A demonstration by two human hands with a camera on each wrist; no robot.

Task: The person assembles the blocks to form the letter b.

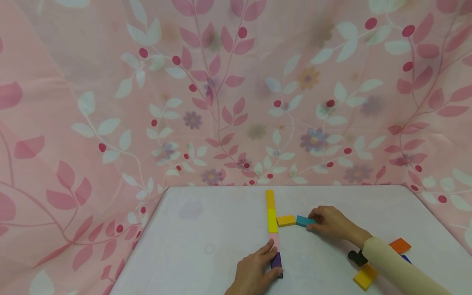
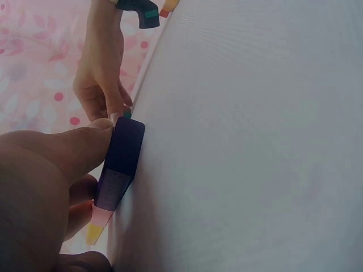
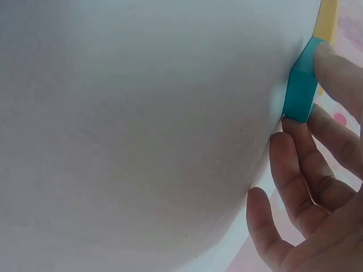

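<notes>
The row [image 1: 272, 220] was joined; my left fingers [image 1: 266, 248] held its purple block [image 1: 276, 262]. My right fingers [image 3: 339, 135] pinched the teal block [image 1: 304, 221] out at three o'clock. A loose orange block [image 1: 400, 246] and yellow block [image 1: 365, 277] waited at four o'clock.

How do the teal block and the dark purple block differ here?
Colour: the teal block is bright blue-green, while the dark purple block is much darker. Pose: the teal block lies roughly sideways on the table, while the dark purple block runs near to far. Touch: the right hand holds the teal block; the left hand touches the dark purple block. Both are rectangular.
</notes>
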